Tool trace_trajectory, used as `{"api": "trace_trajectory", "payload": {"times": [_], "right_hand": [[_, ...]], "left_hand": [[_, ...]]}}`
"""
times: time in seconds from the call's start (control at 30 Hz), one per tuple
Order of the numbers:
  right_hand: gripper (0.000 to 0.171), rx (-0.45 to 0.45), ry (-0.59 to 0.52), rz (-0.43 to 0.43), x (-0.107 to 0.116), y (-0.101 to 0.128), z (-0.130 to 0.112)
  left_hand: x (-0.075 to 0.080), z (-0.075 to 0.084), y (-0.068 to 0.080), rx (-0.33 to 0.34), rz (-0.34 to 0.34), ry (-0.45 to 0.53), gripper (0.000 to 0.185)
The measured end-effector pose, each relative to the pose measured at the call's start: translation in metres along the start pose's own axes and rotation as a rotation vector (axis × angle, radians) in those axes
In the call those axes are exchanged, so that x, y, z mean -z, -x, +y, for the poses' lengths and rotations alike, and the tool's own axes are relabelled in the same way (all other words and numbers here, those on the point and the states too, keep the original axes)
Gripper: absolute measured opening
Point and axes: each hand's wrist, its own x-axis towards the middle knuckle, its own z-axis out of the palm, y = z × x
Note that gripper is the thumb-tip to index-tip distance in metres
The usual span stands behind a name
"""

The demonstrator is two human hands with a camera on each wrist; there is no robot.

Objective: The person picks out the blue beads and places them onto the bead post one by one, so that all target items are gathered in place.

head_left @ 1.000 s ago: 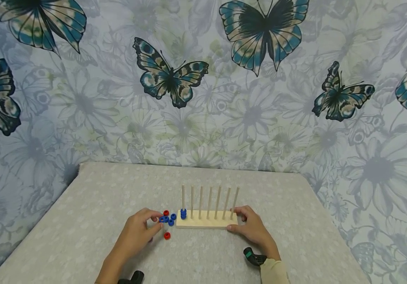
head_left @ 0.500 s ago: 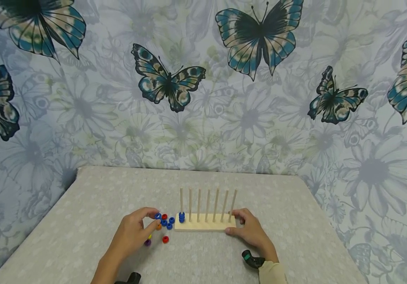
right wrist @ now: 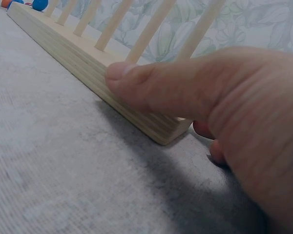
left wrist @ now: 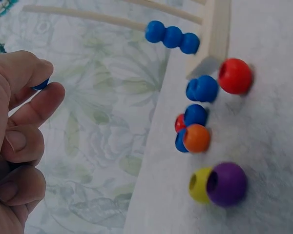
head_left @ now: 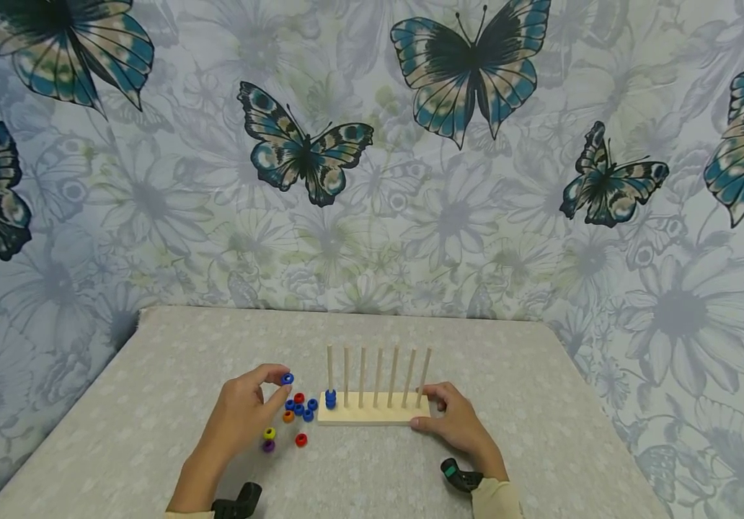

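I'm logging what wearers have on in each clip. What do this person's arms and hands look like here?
Both hands are bare: no gloves or rings show. The left hand and right hand emerge from cream long-sleeve cuffs. A small black device, one with a green spot, sits at each wrist.

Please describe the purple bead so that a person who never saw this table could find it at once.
Start at the wooden peg board in the middle of the grey table and look to its left end, where loose beads lie. The purple bead lies nearest the person, touching a yellow bead just behind it. It is the only purple one; the others are blue, red and orange.
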Motion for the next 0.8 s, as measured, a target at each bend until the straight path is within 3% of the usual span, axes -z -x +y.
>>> {"api": "trace_trajectory", "payload": {"times": [0.8], "right_hand": [[0.058,-0.017,-0.005,-0.007,0.0,-0.002,0.0]], "left_hand": [[0.002,0.026,-0.035,-0.141,0.11,0.051,0.026]]}}
